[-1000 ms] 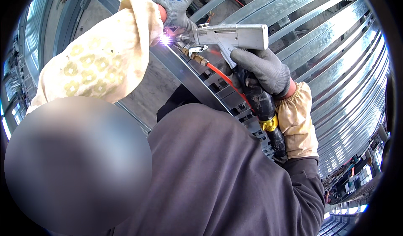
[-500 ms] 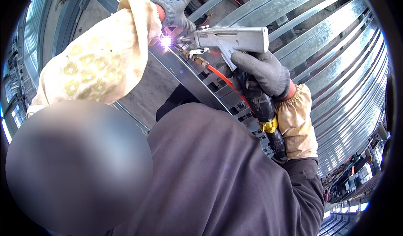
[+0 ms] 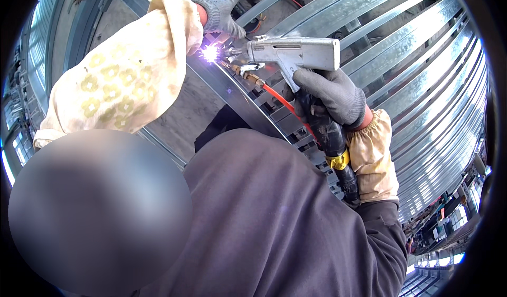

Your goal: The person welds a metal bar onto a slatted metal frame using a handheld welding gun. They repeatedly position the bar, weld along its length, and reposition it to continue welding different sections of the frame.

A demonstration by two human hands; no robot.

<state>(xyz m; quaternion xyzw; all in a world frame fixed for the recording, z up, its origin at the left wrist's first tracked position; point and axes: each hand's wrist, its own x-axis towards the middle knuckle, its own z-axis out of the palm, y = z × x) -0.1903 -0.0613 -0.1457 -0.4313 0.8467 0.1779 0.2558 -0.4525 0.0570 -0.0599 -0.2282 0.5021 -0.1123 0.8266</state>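
My right hand (image 3: 335, 93), in a grey glove, is wrapped round the grip of a silver welding gun (image 3: 296, 51). The gun's nozzle points left at a bright violet-white spark (image 3: 209, 53) on the edge of a long metal beam (image 3: 224, 93). Under the nozzle, a red hose (image 3: 280, 97) with a brass fitting runs back beside the gun's black-wrapped cable (image 3: 325, 130). Just above the spark, my left hand (image 3: 217, 6), also gloved in grey, lies on the metalwork with thumb and fingers apart. The upper picture edge cuts off its fingertips.
Rows of parallel galvanized metal bars (image 3: 391, 48) fill the right side. Beneath the frame shows a grey floor (image 3: 182, 104). Cream sleeve covers (image 3: 121, 70) lie over my forearms. A blurred round shape (image 3: 100, 212) hides the lower left.
The welding gun and my right hand have shifted very slightly right and down. The spark has flared a little wider. My left hand stays in place.
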